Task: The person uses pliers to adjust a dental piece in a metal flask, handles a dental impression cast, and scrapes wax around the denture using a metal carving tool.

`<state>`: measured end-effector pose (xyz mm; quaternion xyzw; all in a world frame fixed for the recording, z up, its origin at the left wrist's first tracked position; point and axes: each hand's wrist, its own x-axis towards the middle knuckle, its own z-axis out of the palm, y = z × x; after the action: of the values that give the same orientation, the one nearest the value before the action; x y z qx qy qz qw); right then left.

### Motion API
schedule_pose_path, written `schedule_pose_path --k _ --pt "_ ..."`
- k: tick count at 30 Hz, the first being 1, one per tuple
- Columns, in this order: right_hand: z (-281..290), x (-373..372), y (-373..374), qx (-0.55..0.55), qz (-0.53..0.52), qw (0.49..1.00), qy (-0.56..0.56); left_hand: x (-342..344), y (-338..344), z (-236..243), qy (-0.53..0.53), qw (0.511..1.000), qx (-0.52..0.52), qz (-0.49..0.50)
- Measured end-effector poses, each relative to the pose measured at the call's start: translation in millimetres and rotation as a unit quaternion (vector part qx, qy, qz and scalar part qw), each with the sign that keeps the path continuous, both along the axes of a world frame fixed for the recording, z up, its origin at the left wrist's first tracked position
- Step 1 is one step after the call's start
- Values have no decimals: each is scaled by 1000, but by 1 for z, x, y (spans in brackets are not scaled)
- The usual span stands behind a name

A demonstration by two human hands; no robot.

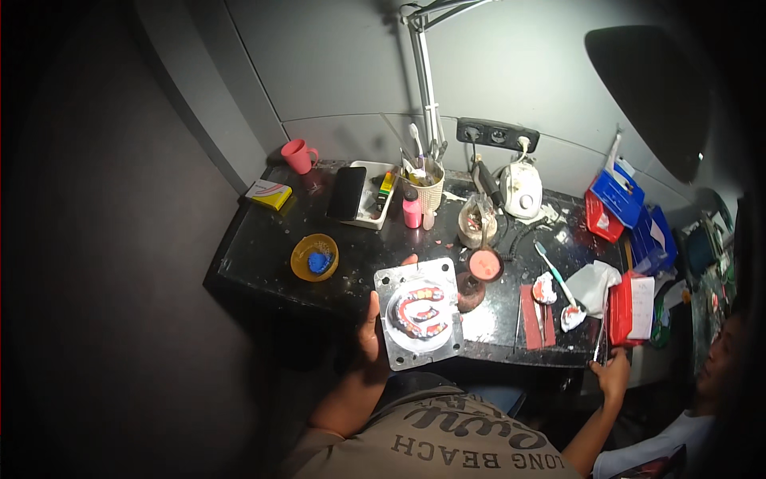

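My left hand (370, 329) grips one half of a metal denture flask (388, 351) by its left edge, tilted toward me over the table's front edge. In its round middle, white plaster holds a row of teeth with red-pink gum parts (421, 313). Off to the right, my right hand (613, 372) is closed by the table edge on a thin metal tool (599, 345); its kind is too small to tell. Nearby lie a red wax sheet (536, 317), two white plaster pieces (545, 289) with reddish parts, and a green-and-white toothbrush (554, 267).
A small pan of pink material (484, 264) sits above a dark glass vessel (471, 295). An orange bowl (300, 257) with blue stuff, a tray (369, 221), a tool cup (431, 191) and red boxes (621, 311) stand around. Another person (722, 359) is at the right.
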<state>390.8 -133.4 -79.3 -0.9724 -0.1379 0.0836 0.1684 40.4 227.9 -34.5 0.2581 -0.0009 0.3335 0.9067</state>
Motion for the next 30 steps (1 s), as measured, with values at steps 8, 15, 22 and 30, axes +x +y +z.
schedule_pose_path --k 8,15,22,30 --pt "-9 -21 6 -75 38 996 -24 -34 -22 -25 0 993 -98 67" --pt "-38 -40 -39 266 155 949 63 -63 -45 -42 -68 996 -48 35" --pt "28 -208 56 345 375 709 487 -67 -54 -63 -32 996 23 84" --pt "8 -233 80 227 471 687 505 -77 -48 -56 15 988 149 23"
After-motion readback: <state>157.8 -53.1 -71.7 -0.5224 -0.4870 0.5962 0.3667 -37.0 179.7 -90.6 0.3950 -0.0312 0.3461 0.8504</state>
